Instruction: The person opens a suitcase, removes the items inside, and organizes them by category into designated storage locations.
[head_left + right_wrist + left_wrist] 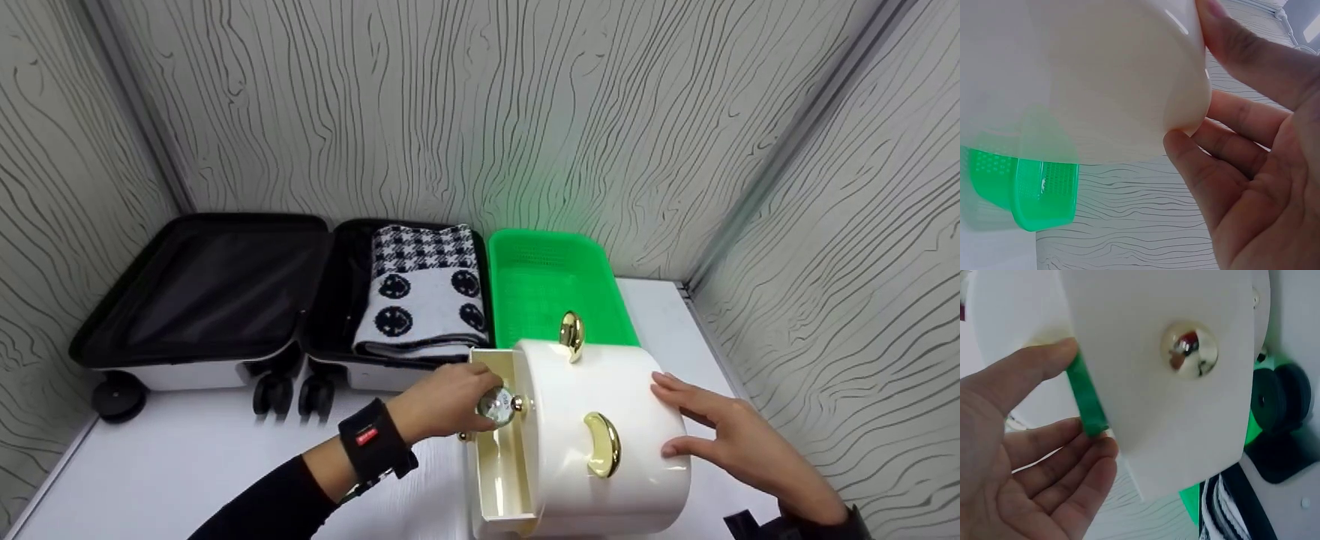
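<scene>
A white rounded storage box (600,420) with gold handles stands front and center, one drawer (499,480) pulled out on its left side. Over that drawer my left hand (450,401) pinches a round disc (495,407) between thumb and fingers. Its face looks pale and glassy in the head view; edge-on in the left wrist view, the disc (1086,396) is green. The drawer front (1185,422) with its gold knob (1189,349) is right beside those fingers. My right hand (739,442) rests spread fingertips and thumb against the box's right end, seen close in the right wrist view.
An open suitcase (210,225) lies at the back left, with a folded black-and-white patterned cloth (424,300) in its right half. Behind the box sits a green plastic basket (551,247). Patterned walls (390,112) enclose the white table (187,465).
</scene>
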Motion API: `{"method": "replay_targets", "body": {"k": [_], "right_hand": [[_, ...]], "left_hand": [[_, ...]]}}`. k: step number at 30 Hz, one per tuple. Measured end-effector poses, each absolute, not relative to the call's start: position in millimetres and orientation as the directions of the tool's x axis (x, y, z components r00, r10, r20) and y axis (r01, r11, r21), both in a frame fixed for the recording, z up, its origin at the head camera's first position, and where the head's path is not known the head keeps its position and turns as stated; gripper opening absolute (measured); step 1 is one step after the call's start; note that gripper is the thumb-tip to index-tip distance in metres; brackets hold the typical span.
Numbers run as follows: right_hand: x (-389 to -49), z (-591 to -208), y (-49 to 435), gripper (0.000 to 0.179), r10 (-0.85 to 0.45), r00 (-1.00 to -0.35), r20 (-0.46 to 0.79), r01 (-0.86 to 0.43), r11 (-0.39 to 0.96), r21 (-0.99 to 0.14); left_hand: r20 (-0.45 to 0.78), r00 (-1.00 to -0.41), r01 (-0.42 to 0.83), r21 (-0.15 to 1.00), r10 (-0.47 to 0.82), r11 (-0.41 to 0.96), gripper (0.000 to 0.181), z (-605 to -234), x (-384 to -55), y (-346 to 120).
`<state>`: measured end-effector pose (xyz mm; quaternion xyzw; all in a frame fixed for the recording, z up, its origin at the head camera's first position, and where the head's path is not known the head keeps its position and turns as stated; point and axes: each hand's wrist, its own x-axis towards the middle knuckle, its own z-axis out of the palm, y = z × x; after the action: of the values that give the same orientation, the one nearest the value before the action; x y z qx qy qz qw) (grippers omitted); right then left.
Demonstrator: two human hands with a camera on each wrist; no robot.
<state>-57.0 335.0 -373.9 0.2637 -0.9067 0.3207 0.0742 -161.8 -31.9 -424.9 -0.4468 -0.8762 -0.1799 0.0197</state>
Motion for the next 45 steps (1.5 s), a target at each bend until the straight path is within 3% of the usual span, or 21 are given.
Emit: {"method": "replay_targets", "body": {"k": [8,21,26,32,38,42,45], "right_hand": [[-57.8,-371.9,334.1,0.068,-0.420,-0.858,0.295,-0.513,0.690,-0.510],[-56.3,-371.9,334.8,0.068,-0.419,-0.861,0.288,-0.508,0.695,-0.509],[-55.8,-372.3,334.8,0.067,-0.420,-0.859,0.291,-0.511,0.674,-0.534],[-56.1,-375.2,333.3,0.067,-0.433,-0.849,0.304,-0.527,0.646,-0.552],[-57.2,-376.3,334.0,0.067,-0.447,-0.843,0.300,-0.536,0.639,-0.552],[-57.1,-376.2,335.0,0.067,-0.451,-0.837,0.309,-0.543,0.623,-0.563],[-56.9,-375.9,335.8,0.067,-0.453,-0.834,0.314,-0.547,0.612,-0.571]], "left_hand": [[0.100,-0.548,0.836,0.068,0.830,0.544,0.027,-432.0,-164.9,-8.7],[-0.107,-0.642,0.765,-0.154,0.759,0.626,0.019,-437.7,-158.0,18.4],[-0.129,-0.652,0.757,-0.169,0.748,0.631,0.013,-435.4,-155.9,20.8],[0.038,-0.622,0.779,-0.079,0.782,0.622,0.014,-440.0,-156.6,5.0],[0.296,-0.603,0.797,0.189,0.740,0.574,0.024,-443.5,-155.4,-25.8],[0.413,-0.651,0.759,0.367,0.637,0.538,0.026,-450.7,-152.3,-48.4],[0.428,-0.719,0.694,0.492,0.548,0.526,0.027,-459.7,-149.0,-63.7]]}}
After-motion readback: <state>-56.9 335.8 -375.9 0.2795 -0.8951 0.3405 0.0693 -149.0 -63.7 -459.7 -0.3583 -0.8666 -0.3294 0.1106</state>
